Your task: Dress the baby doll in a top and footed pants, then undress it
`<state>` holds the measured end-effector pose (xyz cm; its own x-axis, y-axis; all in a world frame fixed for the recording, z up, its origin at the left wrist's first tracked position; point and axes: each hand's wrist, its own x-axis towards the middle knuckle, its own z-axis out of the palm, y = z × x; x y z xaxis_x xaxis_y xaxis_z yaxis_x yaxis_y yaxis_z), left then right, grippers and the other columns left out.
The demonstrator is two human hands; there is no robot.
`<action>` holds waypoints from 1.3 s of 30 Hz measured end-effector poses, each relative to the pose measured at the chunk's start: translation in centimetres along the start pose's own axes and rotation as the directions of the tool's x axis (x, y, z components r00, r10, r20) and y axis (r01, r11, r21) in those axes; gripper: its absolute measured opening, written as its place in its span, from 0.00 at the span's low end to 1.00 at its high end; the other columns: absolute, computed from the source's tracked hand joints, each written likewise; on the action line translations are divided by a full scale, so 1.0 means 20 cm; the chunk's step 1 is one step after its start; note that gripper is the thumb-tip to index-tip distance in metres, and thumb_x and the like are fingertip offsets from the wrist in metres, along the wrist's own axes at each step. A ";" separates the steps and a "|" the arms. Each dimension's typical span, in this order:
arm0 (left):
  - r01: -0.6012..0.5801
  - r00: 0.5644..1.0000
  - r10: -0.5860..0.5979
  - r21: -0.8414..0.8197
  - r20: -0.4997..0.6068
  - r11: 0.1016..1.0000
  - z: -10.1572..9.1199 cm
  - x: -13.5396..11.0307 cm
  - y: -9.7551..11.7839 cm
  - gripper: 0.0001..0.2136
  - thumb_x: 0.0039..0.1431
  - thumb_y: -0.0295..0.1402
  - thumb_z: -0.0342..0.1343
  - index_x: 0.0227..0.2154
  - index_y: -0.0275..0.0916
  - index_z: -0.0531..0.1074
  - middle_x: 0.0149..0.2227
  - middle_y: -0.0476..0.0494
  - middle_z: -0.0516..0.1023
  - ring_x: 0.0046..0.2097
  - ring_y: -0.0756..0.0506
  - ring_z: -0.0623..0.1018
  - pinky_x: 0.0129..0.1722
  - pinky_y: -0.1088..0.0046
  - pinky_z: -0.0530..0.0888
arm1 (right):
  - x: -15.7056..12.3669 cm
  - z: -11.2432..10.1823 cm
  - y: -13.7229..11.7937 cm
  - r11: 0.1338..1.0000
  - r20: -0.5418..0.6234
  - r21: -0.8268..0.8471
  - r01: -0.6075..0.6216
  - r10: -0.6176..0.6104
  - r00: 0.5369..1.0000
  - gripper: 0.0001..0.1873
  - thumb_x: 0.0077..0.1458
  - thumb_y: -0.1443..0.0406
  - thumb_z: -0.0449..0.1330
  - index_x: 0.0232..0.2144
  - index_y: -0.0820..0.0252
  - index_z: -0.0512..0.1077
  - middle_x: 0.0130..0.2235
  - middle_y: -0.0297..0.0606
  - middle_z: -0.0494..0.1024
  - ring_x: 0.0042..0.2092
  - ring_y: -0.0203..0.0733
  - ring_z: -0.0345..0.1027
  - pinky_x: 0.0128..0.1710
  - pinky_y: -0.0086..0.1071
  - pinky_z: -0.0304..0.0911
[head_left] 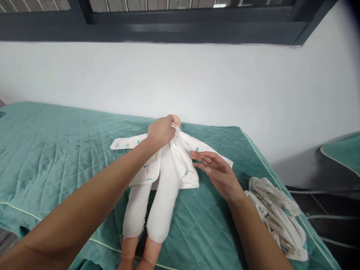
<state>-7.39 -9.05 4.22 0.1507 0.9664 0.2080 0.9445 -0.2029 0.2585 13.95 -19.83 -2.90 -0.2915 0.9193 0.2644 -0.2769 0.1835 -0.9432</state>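
Note:
A doll (164, 198) with a white cloth body lies on its back, its feet toward me. Under and around its torso is a white baby shirt (185, 165) printed with small green figures, its sleeves spread to both sides and its front partly open. My left hand (161, 131) is closed on the shirt near the collar, at the doll's neck, and covers most of the head. To the right, my right hand (212, 168) has its fingers stretched out, their tips at the shirt's right side, holding nothing.
Beneath everything is a green quilted cover (70, 150) on a bed. Folded printed baby clothes (278, 217) lie near its right edge. A white wall (168, 78) stands behind, below a dark window frame (191, 30). Another green surface (343, 152) shows at far right.

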 end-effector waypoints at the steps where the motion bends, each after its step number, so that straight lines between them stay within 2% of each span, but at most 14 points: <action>1: 0.015 1.000 -0.015 -0.007 -0.015 1.000 0.01 0.00 -0.03 0.17 0.62 0.27 0.46 0.52 0.44 0.68 0.49 0.40 0.76 0.45 0.40 0.78 0.38 0.65 0.72 | 0.00 0.00 0.00 1.000 0.021 -0.006 -0.010 0.010 1.000 0.16 0.57 0.63 0.66 0.49 0.49 0.76 0.57 0.41 0.77 0.61 0.49 0.68 0.59 0.46 0.65; 3: 0.002 0.996 -0.004 -0.020 -0.087 1.000 0.04 -0.02 -0.07 0.17 0.62 0.25 0.45 0.51 0.43 0.69 0.52 0.39 0.72 0.44 0.41 0.78 0.37 0.66 0.72 | 0.00 0.01 0.01 0.999 0.074 -0.021 -0.042 0.043 0.996 0.16 0.58 0.63 0.65 0.50 0.51 0.76 0.57 0.42 0.77 0.60 0.49 0.68 0.59 0.46 0.65; 6: -0.106 0.971 0.089 -0.066 -0.221 0.992 0.07 -0.08 -0.09 0.17 0.61 0.22 0.44 0.48 0.40 0.70 0.51 0.38 0.71 0.45 0.41 0.76 0.39 0.65 0.73 | 0.00 -0.01 0.03 0.998 0.102 -0.038 -0.048 0.051 0.993 0.16 0.58 0.63 0.65 0.49 0.51 0.77 0.56 0.41 0.77 0.59 0.50 0.69 0.59 0.46 0.65; 10: -0.336 0.890 0.279 -0.105 -0.360 0.936 0.08 -0.22 -0.15 0.12 0.63 0.24 0.47 0.46 0.39 0.72 0.49 0.39 0.73 0.51 0.39 0.73 0.48 0.61 0.73 | 0.01 -0.06 0.06 0.995 0.048 -0.097 -0.022 0.026 0.999 0.17 0.58 0.62 0.65 0.50 0.48 0.76 0.57 0.39 0.77 0.63 0.51 0.65 0.61 0.48 0.63; 13: -0.425 0.836 0.334 -0.127 -0.436 0.896 0.11 -0.39 -0.31 0.12 0.65 0.25 0.47 0.47 0.39 0.71 0.51 0.39 0.73 0.53 0.41 0.73 0.53 0.60 0.71 | 0.03 -0.07 0.08 0.980 0.025 -0.197 -0.028 0.033 0.999 0.19 0.59 0.61 0.65 0.53 0.46 0.74 0.61 0.38 0.73 0.65 0.51 0.61 0.63 0.49 0.60; 16: -0.369 0.838 0.225 -0.213 -0.497 0.904 0.19 -0.59 -0.52 0.11 0.65 0.26 0.47 0.47 0.39 0.71 0.49 0.39 0.74 0.53 0.42 0.73 0.55 0.61 0.71 | 0.03 -0.04 0.11 0.948 0.063 -0.318 0.016 0.005 0.998 0.21 0.59 0.59 0.65 0.55 0.46 0.73 0.65 0.37 0.68 0.68 0.51 0.57 0.66 0.49 0.55; 20: -0.228 0.929 0.092 -0.358 -0.359 0.905 0.30 -0.81 -0.71 0.11 0.66 0.27 0.45 0.47 0.40 0.70 0.47 0.41 0.75 0.49 0.43 0.75 0.50 0.64 0.73 | -0.02 0.08 0.17 0.842 0.041 -0.526 0.120 -0.116 0.992 0.25 0.58 0.57 0.65 0.57 0.45 0.70 0.68 0.38 0.62 0.70 0.51 0.50 0.70 0.52 0.46; 23: -0.179 0.958 0.067 -0.397 -0.278 0.900 0.33 -0.89 -0.73 0.12 0.66 0.28 0.46 0.48 0.40 0.69 0.46 0.42 0.76 0.48 0.43 0.76 0.49 0.63 0.73 | -0.06 0.23 0.22 0.683 -0.059 -0.713 0.161 -0.287 0.956 0.27 0.57 0.58 0.67 0.58 0.45 0.70 0.67 0.39 0.63 0.69 0.51 0.53 0.69 0.54 0.48; 25: -0.191 0.963 0.101 -0.369 -0.249 0.910 0.32 -0.91 -0.71 0.12 0.66 0.29 0.46 0.48 0.40 0.69 0.46 0.41 0.77 0.47 0.41 0.76 0.47 0.61 0.73 | -0.08 0.33 0.24 0.563 -0.088 -0.808 0.175 -0.408 0.909 0.19 0.60 0.60 0.63 0.54 0.47 0.73 0.65 0.40 0.66 0.67 0.51 0.57 0.67 0.55 0.52; 28: -0.251 0.960 0.191 -0.325 -0.205 0.912 0.29 -0.92 -0.69 0.12 0.63 0.29 0.48 0.48 0.40 0.69 0.48 0.40 0.77 0.48 0.40 0.76 0.48 0.59 0.72 | -0.08 0.46 0.24 0.394 -0.019 -0.892 0.222 -0.523 0.852 0.12 0.65 0.66 0.56 0.47 0.49 0.76 0.61 0.39 0.73 0.66 0.49 0.60 0.66 0.56 0.54; 31: -0.293 0.954 0.242 -0.369 -0.178 0.882 0.27 -0.92 -0.69 0.13 0.59 0.27 0.50 0.46 0.40 0.68 0.49 0.41 0.77 0.49 0.40 0.76 0.48 0.60 0.71 | -0.09 0.54 0.22 0.266 0.124 -0.920 0.288 -0.500 0.857 0.16 0.65 0.70 0.54 0.48 0.50 0.75 0.58 0.37 0.76 0.64 0.47 0.63 0.67 0.56 0.52; 34: -0.298 0.954 0.262 -0.420 -0.142 0.857 0.27 -0.93 -0.69 0.14 0.58 0.29 0.53 0.47 0.41 0.66 0.50 0.43 0.76 0.49 0.40 0.76 0.49 0.60 0.70 | -0.15 0.58 0.20 0.239 0.166 -0.927 0.289 -0.430 0.888 0.17 0.64 0.70 0.54 0.51 0.49 0.74 0.59 0.37 0.75 0.65 0.47 0.62 0.67 0.54 0.52; 37: -0.278 0.960 0.257 -0.424 -0.108 0.862 0.28 -0.93 -0.70 0.16 0.58 0.32 0.55 0.49 0.41 0.65 0.49 0.43 0.77 0.49 0.40 0.76 0.50 0.58 0.69 | -0.24 0.55 0.20 0.299 0.082 -0.929 0.218 -0.407 0.910 0.19 0.64 0.67 0.56 0.56 0.49 0.70 0.63 0.39 0.70 0.67 0.48 0.58 0.66 0.53 0.54; 39: -0.267 0.964 0.248 -0.400 -0.099 0.877 0.28 -0.92 -0.70 0.14 0.59 0.33 0.55 0.48 0.41 0.66 0.48 0.42 0.77 0.48 0.39 0.76 0.50 0.58 0.68 | -0.31 0.49 0.20 0.353 -0.021 -0.926 0.132 -0.398 0.917 0.24 0.64 0.65 0.57 0.61 0.49 0.65 0.65 0.41 0.68 0.67 0.48 0.59 0.65 0.52 0.56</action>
<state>-21.73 -23.17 -8.61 0.3502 0.8655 0.3582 0.6710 -0.4986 0.5487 5.60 -28.23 -6.34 -0.1376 0.7772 0.6140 0.7115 0.5089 -0.4846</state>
